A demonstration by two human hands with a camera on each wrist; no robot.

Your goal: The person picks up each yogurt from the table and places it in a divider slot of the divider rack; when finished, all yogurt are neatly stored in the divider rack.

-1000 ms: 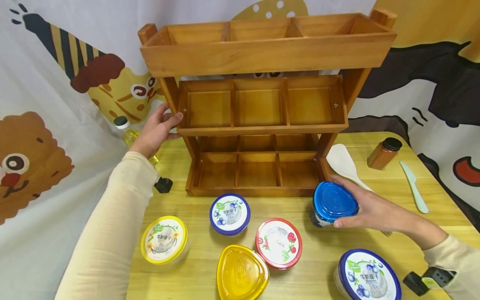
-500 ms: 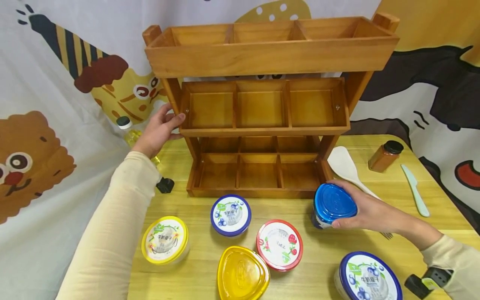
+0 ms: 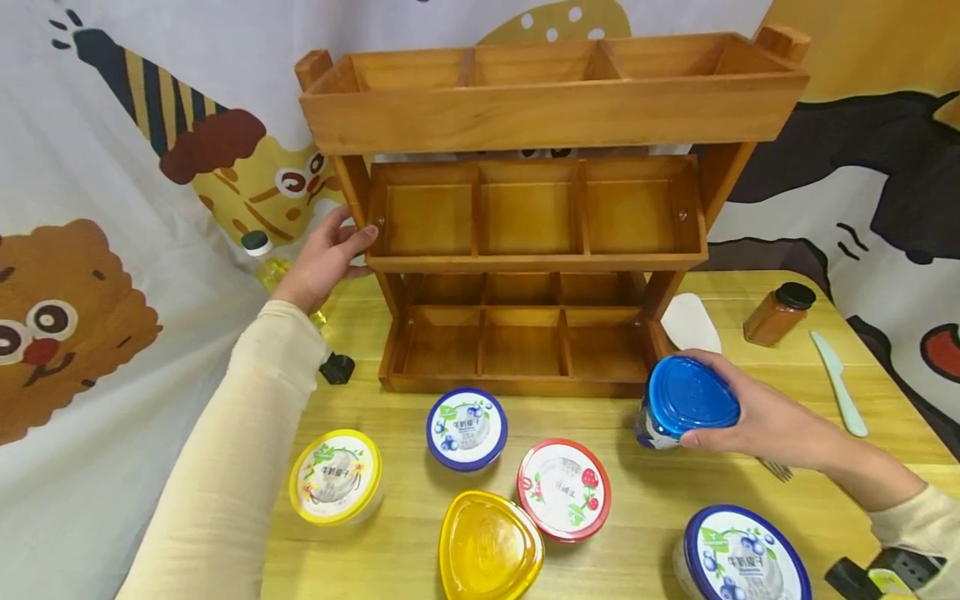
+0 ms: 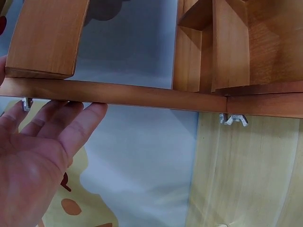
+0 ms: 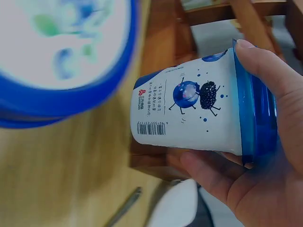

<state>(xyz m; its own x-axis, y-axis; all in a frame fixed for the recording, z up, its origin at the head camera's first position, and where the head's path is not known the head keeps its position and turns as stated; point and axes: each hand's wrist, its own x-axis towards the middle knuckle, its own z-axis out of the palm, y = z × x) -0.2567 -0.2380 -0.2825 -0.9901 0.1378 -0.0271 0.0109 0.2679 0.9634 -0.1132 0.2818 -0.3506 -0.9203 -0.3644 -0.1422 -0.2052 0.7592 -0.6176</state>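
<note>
My left hand (image 3: 322, 260) grips the left side upright of a three-tier wooden rack (image 3: 551, 112) at its middle tier. Its thumb lies at the front edge; in the left wrist view the fingertips touch the outer face of the upright (image 4: 151, 96), near a metal wing nut (image 4: 27, 104). My right hand (image 3: 772, 414) holds a white yogurt cup with a blue lid (image 3: 692, 393), thumb and fingers round the lid. A blueberry and a blackberry figure (image 5: 207, 94) and a barcode show on its side. It hangs close over the table, by the rack's lower right corner.
Round tubs with yellow (image 3: 336, 477), blue (image 3: 467, 429) and red (image 3: 564, 490) rims stand before the rack, near a yellow-lidded cup (image 3: 490, 546). A larger blueberry tub (image 3: 746, 558) is front right. A white spoon (image 3: 690, 323), spice jar (image 3: 780, 313), green knife (image 3: 838, 383) and oil bottle (image 3: 270, 265) flank the rack.
My right hand has shifted the blue-lidded cup slightly right and up, and it now covers the spoon's handle. The left hand keeps its place on the rack. The head view has drifted a little.
</note>
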